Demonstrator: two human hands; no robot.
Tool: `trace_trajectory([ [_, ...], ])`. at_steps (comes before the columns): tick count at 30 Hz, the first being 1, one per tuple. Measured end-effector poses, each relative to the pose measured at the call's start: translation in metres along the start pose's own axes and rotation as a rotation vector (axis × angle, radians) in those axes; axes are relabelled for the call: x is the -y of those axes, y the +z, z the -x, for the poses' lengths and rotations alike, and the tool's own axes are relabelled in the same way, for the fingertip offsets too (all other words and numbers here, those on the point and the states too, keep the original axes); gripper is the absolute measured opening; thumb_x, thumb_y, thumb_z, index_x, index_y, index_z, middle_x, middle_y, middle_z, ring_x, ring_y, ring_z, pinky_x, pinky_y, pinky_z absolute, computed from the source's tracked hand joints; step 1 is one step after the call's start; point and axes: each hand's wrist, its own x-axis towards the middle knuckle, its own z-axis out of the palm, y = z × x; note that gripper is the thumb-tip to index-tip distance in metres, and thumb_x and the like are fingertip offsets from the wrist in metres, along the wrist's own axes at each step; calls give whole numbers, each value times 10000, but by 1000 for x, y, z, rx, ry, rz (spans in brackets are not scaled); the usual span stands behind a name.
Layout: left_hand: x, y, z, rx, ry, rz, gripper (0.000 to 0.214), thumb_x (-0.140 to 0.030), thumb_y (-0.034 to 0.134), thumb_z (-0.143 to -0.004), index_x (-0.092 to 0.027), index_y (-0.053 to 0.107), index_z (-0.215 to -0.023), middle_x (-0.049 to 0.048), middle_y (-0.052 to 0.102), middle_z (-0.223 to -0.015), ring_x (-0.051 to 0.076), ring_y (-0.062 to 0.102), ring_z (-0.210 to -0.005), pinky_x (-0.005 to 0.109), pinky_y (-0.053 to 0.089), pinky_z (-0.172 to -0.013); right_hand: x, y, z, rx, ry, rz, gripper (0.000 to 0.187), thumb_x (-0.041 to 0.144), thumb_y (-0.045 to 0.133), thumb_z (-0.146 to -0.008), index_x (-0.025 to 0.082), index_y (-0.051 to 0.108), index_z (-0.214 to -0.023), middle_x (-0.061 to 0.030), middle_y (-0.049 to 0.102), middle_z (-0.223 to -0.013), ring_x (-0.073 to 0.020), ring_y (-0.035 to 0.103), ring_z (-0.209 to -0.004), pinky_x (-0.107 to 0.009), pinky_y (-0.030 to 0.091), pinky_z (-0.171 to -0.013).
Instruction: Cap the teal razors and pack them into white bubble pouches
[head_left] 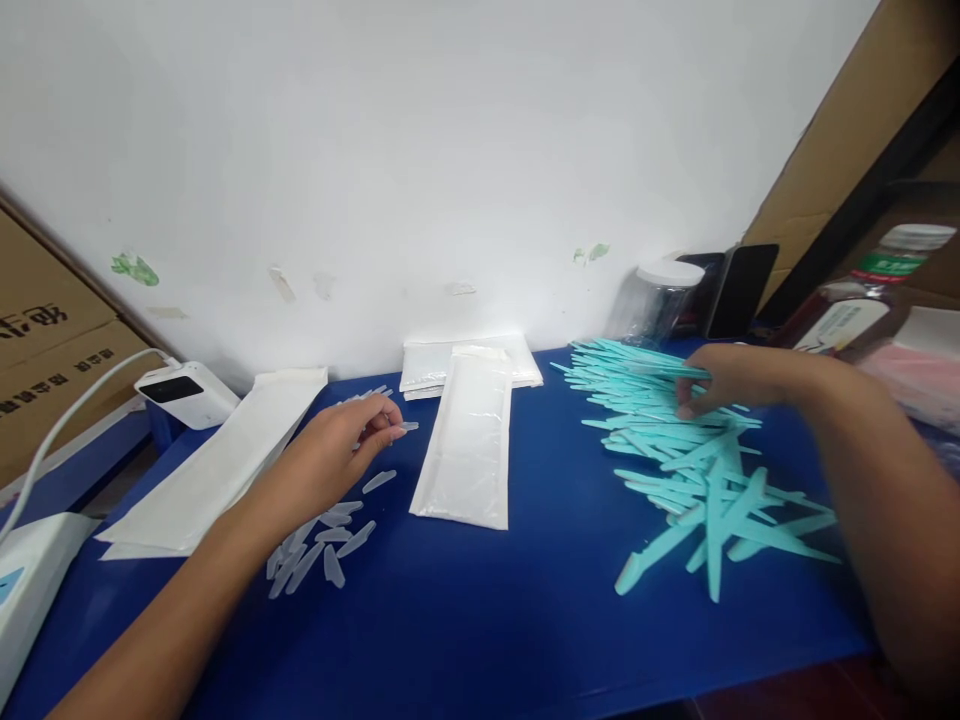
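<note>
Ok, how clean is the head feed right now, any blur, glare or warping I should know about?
Head view: lighting is even and soft, with no hard shadows on the blue table; the right hand over the teal sticks is slightly motion-blurred; the left hand at the clear caps is sharper; mild sheen on the plastic pouch; the edges bow from the wide lens.

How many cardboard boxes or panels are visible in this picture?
2. One cardboard box stands at the left edge behind the blue table. One cardboard panel leans at the upper right, against the wall. More may be outside the view.
</note>
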Motion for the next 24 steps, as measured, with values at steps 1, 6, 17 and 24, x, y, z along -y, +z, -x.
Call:
trace_trajectory([
  [1,-1,0,0,-1,1,3,282,-502,536,-1088,-249,658,-1061,29,746,-937,199,646,-746,318,464,-680,-1,0,0,-1,1,4,109,233,863,-745,149,863,-815,-149,797,-847,-307,709,-820,-400,452,-735],
  [6,-2,-1,1,-6,7,-4,270,-485,543,-1087,-245,667,-1068,35,753,-948,206,661,-772,323,471,-682,3,-1,7,28,-8,10,81,194,832,-741,155,865,-805,-143,786,-813,-290,692,-759,-402,435,-712],
  [17,-9,0,1,-41,2,66,257,-484,598,-1058,-253,710,-1070,26,763,-959,215,683,-835,314,472,-681,28,2,10,44,-143,-3,428,573,800,-807,155,729,-863,-68,663,-791,-203,534,-697,-344,368,-624],
  [24,-23,5,4,-59,-10,346,236,-480,686,-1019,-251,737,-1046,16,768,-956,193,711,-852,299,527,-731,87,21,23,-199,-480,-347,438,614,639,-988,202,585,-851,-33,625,-803,-169,534,-738,-309,410,-709],
])
